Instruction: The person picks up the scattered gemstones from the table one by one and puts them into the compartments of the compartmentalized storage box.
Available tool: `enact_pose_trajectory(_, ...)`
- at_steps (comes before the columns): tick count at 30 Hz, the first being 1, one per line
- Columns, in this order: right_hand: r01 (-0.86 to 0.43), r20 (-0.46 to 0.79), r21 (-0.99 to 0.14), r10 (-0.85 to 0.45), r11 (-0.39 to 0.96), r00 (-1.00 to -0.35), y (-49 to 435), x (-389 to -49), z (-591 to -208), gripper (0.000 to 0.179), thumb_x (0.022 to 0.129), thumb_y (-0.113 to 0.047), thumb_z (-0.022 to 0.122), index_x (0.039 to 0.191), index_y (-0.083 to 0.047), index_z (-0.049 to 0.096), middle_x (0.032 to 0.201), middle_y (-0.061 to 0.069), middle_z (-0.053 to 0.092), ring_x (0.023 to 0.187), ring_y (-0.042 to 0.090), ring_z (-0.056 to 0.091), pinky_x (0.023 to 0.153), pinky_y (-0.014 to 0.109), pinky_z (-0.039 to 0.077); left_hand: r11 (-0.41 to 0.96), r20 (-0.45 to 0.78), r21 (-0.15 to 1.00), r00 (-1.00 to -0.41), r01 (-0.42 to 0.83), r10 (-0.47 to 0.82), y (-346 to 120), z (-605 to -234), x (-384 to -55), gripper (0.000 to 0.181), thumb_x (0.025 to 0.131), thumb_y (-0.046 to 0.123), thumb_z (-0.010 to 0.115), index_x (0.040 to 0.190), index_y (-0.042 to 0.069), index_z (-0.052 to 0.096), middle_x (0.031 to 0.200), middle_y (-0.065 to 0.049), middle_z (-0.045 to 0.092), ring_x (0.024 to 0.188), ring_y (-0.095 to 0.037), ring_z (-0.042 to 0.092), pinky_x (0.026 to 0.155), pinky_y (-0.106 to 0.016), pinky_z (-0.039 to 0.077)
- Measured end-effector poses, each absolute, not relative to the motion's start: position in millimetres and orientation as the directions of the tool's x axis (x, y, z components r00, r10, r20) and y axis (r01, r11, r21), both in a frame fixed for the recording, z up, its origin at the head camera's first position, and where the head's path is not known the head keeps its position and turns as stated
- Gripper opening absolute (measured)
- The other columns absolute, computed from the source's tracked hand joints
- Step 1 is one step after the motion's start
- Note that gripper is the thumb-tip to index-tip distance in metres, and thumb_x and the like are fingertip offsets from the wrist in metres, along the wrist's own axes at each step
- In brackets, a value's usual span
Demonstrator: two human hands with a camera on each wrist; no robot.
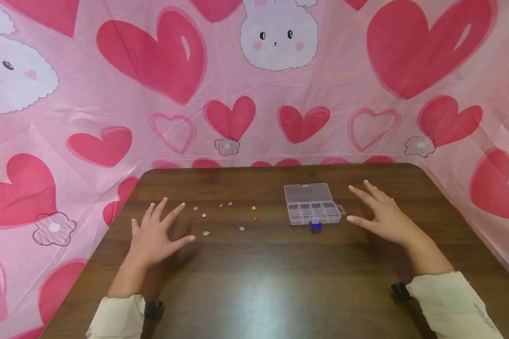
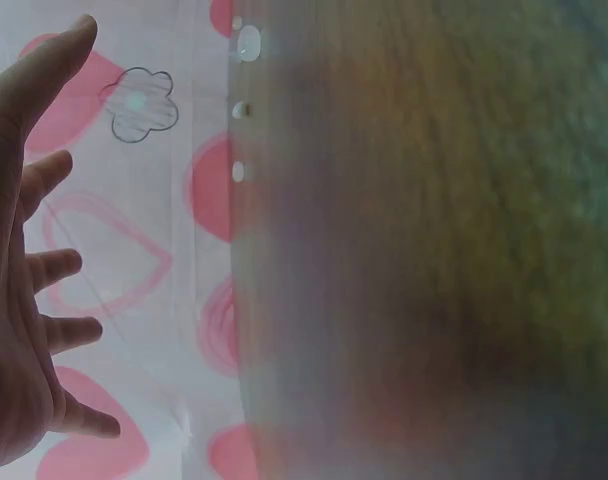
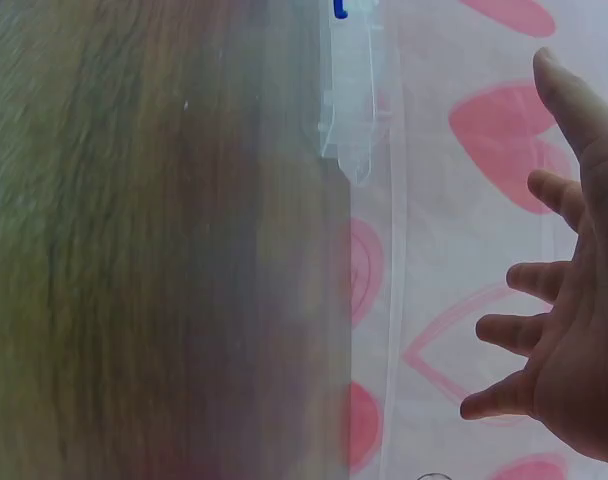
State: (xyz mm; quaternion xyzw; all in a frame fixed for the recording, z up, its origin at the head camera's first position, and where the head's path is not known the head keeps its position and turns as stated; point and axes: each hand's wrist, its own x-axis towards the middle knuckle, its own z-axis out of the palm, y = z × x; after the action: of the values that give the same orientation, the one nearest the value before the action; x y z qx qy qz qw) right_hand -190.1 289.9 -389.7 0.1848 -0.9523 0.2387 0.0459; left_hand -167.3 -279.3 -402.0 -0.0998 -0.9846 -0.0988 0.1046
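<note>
My left hand (image 1: pixel 154 235) is spread over the left side of the table, fingers apart and holding nothing. Just right of it lie several small pale pieces like pebbles or shells, one of them (image 1: pixel 206 233) close to the thumb. A yellow piece (image 1: pixel 253 208) and an orange piece (image 1: pixel 256 218) sit farther right. A clear plastic compartment box (image 1: pixel 294 220) stands with its lid (image 1: pixel 308 193) raised at the back and a blue tab (image 1: pixel 316 226) on its front. Right of the box, my right hand (image 1: pixel 381 214) is spread too, with nothing in it.
The brown wooden table (image 1: pixel 254 282) has rounded far corners. Behind and beside it hangs a pink cloth (image 1: pixel 271 89) with hearts and rabbit faces. A black band (image 1: pixel 154 309) is at the left wrist, and another black band (image 1: pixel 400 291) at the right.
</note>
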Motion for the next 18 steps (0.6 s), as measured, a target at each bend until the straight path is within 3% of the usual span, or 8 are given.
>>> enact_pose_trajectory(7, -0.381, 0.155, -0.456, -0.349, 0.804, -0.924, 287.0, -195.8, -392.3, 0.084, 0.085, -0.044, 0.074, 0.153, -0.02, 0.032, 0.157, 0.028, 0.014, 0.134, 0.06, 0.021, 0.095, 0.077, 0.022, 0.951, 0.257, 0.198, -0.948, 0.239, 0.185, -275.7, -406.2, -169.8, 0.092, 0.071, 0.076, 0.066, 0.149, 0.036, 0.038, 0.154, -0.02, 0.028, 0.135, -0.052, 0.025, 0.09, -0.084, 0.012)
enact_pose_trajectory(18, -0.411, 0.168, -0.527, -0.382, 0.744, -0.909, 289.6, -207.2, -403.9, 0.085, 0.081, -0.037, 0.08, 0.149, -0.008, 0.038, 0.152, 0.03, 0.025, 0.138, 0.052, 0.023, 0.101, 0.071, 0.022, 0.925, 0.27, 0.271, -0.943, 0.268, 0.194, -272.0, -409.1, -172.2, 0.09, 0.071, 0.067, 0.074, 0.148, 0.037, 0.04, 0.152, -0.017, 0.031, 0.133, -0.047, 0.03, 0.092, -0.08, 0.019)
